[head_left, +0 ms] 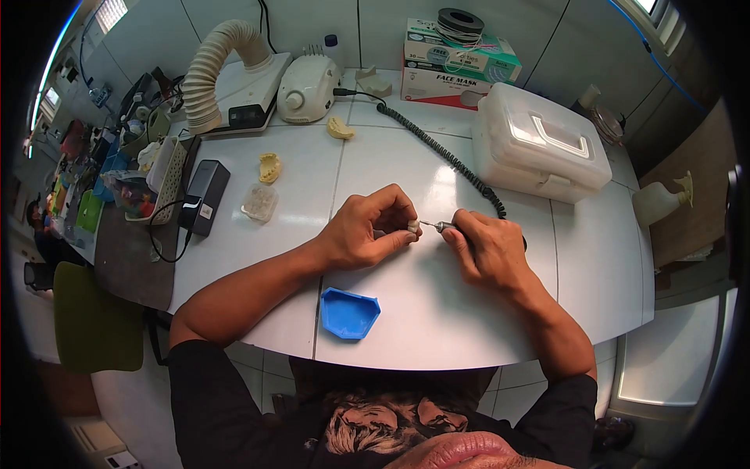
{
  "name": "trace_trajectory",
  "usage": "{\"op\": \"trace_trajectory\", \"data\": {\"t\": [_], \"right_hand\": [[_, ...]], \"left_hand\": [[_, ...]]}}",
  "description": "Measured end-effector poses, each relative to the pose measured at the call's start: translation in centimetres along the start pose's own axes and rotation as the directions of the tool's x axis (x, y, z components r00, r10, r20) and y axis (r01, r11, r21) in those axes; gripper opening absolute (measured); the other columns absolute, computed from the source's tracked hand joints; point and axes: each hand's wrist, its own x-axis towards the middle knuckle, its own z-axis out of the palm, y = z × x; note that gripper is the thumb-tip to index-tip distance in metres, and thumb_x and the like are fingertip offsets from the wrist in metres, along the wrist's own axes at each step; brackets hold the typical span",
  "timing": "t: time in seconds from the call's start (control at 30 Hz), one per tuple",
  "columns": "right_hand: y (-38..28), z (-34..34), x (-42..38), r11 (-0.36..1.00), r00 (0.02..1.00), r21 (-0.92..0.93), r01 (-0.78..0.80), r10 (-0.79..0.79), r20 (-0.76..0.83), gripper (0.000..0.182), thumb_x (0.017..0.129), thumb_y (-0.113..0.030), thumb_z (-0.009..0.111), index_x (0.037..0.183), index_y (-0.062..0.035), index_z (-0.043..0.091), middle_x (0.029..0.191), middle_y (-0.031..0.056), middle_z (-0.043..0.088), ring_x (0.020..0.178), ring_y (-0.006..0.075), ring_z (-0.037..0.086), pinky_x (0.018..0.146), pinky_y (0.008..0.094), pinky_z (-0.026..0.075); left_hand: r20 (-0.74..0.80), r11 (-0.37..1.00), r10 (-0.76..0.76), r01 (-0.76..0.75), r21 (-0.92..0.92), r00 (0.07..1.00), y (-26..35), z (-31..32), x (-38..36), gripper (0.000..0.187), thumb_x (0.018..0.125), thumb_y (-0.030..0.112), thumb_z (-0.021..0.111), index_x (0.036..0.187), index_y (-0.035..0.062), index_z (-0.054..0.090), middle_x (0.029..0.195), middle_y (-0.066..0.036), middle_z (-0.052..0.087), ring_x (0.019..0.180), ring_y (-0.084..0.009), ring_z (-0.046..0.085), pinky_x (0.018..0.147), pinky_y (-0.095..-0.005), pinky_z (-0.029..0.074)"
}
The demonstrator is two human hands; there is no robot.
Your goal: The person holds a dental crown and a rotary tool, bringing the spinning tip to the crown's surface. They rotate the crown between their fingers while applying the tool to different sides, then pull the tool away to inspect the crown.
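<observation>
Between thumb and fingertips, my left hand [369, 229] pinches a small whitish piece [413, 226] over the middle of the white table. My right hand [494, 248] is wrapped round a rotary handpiece [446, 227], whose thin bit points left at the piece, at or very near its surface. A dark coiled cord [437, 155] runs from behind my right hand up to a white control unit [309, 88]. Below my left hand lies an empty blue tray [349, 314].
Two yellowish dental casts [269, 167] [340, 129] and a small clear box [259, 203] lie left and behind. A black device [205, 198], a ribbed hose [205, 74], mask boxes [441, 87] and a white case [539, 148] stand around the table [391, 344].
</observation>
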Motion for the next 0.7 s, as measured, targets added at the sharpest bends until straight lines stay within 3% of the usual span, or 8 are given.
{"op": "trace_trajectory", "data": {"t": [0.27,0.43,0.57,0.67,0.7], "right_hand": [[0.6,0.4,0.0,0.997,0.994,-0.055,-0.054,0.049,-0.094,0.03,0.107,-0.033,0.065,0.089,-0.0084,0.064,0.072,0.0119,0.068,0.062,0.0366,0.068,0.055,0.0485,0.05],[1.4,0.1,0.1,0.976,0.976,-0.086,-0.201,0.191,-0.106,0.038,0.109,-0.04,0.061,0.089,-0.0079,0.068,0.074,0.0163,0.071,0.068,0.0421,0.069,0.064,0.0553,0.052],[1.4,0.0,0.0,0.976,0.977,-0.083,-0.202,0.195,-0.086,0.038,0.109,-0.039,0.061,0.088,-0.0085,0.069,0.074,0.0163,0.072,0.072,0.0415,0.071,0.065,0.0545,0.054],[1.5,0.1,-0.1,0.98,0.979,-0.069,-0.185,0.178,-0.1,0.039,0.109,-0.04,0.061,0.088,-0.0082,0.069,0.074,0.0159,0.072,0.072,0.0421,0.071,0.066,0.0551,0.054],[1.5,0.1,-0.2,0.98,0.979,-0.067,-0.186,0.179,-0.101,0.039,0.109,-0.04,0.061,0.088,-0.008,0.069,0.074,0.0161,0.072,0.072,0.0424,0.071,0.066,0.0553,0.054]], "left_hand": [[-0.082,0.999,0.05,-0.049,0.011,0.995,-0.6,-0.3,0.1,0.02,0.101,0.0,0.075,0.115,0.0001,0.06,0.11,-0.011,0.076,0.111,-0.0169,0.075,0.103,-0.0349,0.062],[-0.186,0.997,0.024,-0.009,0.083,0.982,-1.0,-1.3,0.4,0.019,0.1,0.0,0.078,0.115,0.0018,0.065,0.109,-0.005,0.075,0.104,-0.0126,0.073,0.092,-0.0298,0.061],[-0.26,0.999,-0.009,0.022,0.048,0.966,-1.3,-2.2,0.3,0.02,0.102,0.002,0.076,0.121,0.0016,0.069,0.109,-0.004,0.074,0.103,-0.0112,0.073,0.092,-0.0285,0.061],[-0.281,0.989,0.032,0.011,0.149,0.959,-1.4,-2.0,0.2,0.018,0.102,0.003,0.076,0.119,0.0021,0.074,0.11,-0.005,0.076,0.103,-0.0118,0.073,0.091,-0.0278,0.06],[-0.28,0.967,0.107,-0.035,0.251,0.954,-1.3,-1.9,0.2,0.016,0.101,0.004,0.076,0.117,0.0028,0.076,0.107,-0.005,0.077,0.098,-0.0112,0.074,0.088,-0.0275,0.06]]}}
